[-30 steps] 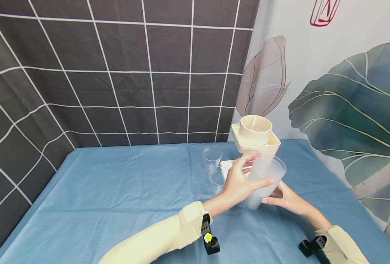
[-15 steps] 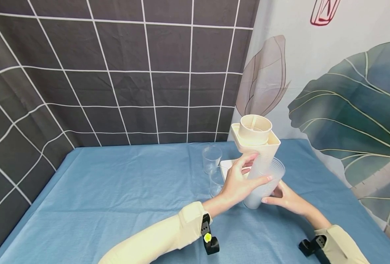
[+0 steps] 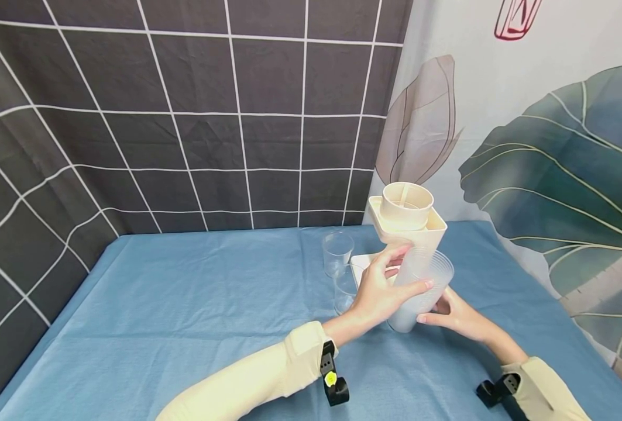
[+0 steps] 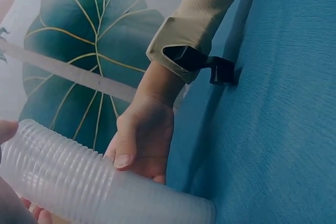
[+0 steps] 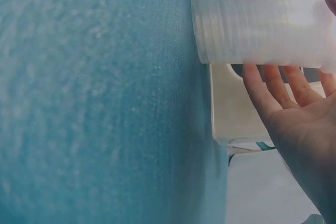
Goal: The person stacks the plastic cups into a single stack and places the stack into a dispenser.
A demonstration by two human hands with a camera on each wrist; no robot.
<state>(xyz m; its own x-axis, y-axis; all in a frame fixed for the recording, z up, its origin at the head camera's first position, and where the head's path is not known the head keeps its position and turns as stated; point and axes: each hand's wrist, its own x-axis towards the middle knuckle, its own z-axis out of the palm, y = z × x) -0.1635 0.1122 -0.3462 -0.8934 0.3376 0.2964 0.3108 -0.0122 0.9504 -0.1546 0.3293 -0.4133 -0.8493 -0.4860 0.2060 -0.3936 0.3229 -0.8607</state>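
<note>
A tall stack of nested clear plastic cups (image 3: 405, 314) stands slightly tilted in front of the cream stand, near the table's right side. My left hand (image 3: 378, 292) grips its upper part, thumb across the front and other fingers behind. Lower down, my right hand (image 3: 460, 318) holds the stack from the right. The left wrist view shows the ribbed rims of the cup stack (image 4: 63, 174) and the right hand's thumb (image 4: 124, 156) against its side. In the right wrist view, the right hand's fingers (image 5: 273, 85) reach behind the cup stack (image 5: 262, 22), whose end is close to the cloth.
Behind the stack rises a cream stand with a round open top (image 3: 408, 207) and a flat base (image 3: 362, 264). Two clear cups, one farther back (image 3: 338, 252) and one nearer (image 3: 344, 295), stand to its left. Blue cloth (image 3: 210, 304) covers the table; patterned curtains hang behind.
The stack's upper rim has shifted very slightly left. Both hands keep the same hold on it.
</note>
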